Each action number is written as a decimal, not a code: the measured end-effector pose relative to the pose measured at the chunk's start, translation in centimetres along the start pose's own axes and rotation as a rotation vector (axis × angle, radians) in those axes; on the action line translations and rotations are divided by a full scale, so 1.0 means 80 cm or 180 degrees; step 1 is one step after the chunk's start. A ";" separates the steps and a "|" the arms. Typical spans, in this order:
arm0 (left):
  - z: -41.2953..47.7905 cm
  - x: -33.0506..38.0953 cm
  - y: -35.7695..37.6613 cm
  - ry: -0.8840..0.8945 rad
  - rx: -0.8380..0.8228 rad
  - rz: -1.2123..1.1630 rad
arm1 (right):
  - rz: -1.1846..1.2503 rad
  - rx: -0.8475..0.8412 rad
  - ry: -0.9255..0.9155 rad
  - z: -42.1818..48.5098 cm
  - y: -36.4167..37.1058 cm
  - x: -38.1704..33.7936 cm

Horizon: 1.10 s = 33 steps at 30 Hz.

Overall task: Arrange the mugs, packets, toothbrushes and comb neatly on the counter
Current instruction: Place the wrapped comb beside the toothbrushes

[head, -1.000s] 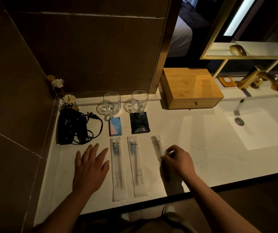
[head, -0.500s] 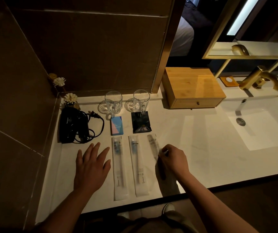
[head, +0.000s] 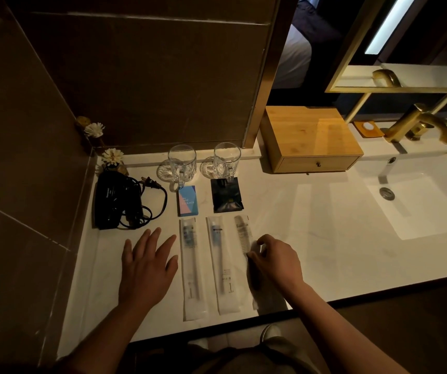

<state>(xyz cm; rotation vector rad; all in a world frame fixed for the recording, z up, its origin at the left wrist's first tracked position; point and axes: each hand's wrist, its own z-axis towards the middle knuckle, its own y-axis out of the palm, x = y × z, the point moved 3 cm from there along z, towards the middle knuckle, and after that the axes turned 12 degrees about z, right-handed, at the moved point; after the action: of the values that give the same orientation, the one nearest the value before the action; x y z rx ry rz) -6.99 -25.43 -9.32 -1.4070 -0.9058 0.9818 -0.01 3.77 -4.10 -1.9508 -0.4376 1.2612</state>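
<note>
Two clear glass mugs (head: 182, 162) (head: 227, 159) stand side by side at the back of the white counter (head: 311, 228). In front of them lie a blue and pink packet (head: 187, 201) and a black packet (head: 226, 195). Two wrapped toothbrushes (head: 192, 265) (head: 222, 263) lie parallel, pointing away from me. The wrapped comb (head: 244, 233) lies just right of them. My right hand (head: 276, 263) pinches the comb's wrapper at its middle and covers its near half. My left hand (head: 149, 268) rests flat on the counter, fingers spread, left of the toothbrushes.
A black hair dryer (head: 114, 203) with a coiled cord lies at the back left beside small flowers (head: 112, 156). A wooden drawer box (head: 311, 139) stands right of the mugs. Further right are the sink (head: 416, 201) and gold tap (head: 422, 128). The counter's front edge runs just below the toothbrushes.
My right hand has swung the comb's far end left, so it lies closer to the right toothbrush and nearly parallel to it. The left hand has stayed flat.
</note>
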 end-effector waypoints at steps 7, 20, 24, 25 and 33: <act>0.000 0.000 -0.001 -0.0005 -0.0013 0.0007 | -0.0044 0.0083 -0.0122 0.001 0.003 0.005; 0.000 0.001 0.000 -0.0017 0.0003 -0.0010 | -0.0191 -0.0049 -0.0538 0.002 0.012 0.001; 0.000 0.000 0.001 -0.0014 0.0023 -0.0015 | -0.0212 -0.0047 -0.0551 0.001 0.013 0.000; 0.000 -0.001 0.001 -0.0015 0.0016 -0.0011 | -0.0201 -0.0037 -0.0554 0.001 0.013 0.000; 0.000 0.000 0.001 -0.0030 -0.0022 0.0000 | -0.0183 0.0046 -0.0556 0.000 0.016 0.001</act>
<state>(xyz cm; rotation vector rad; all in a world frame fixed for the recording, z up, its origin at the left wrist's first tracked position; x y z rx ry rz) -7.01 -25.45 -9.40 -1.4090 -0.9169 0.9869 -0.14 3.02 -5.12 -1.8104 -0.5664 1.3993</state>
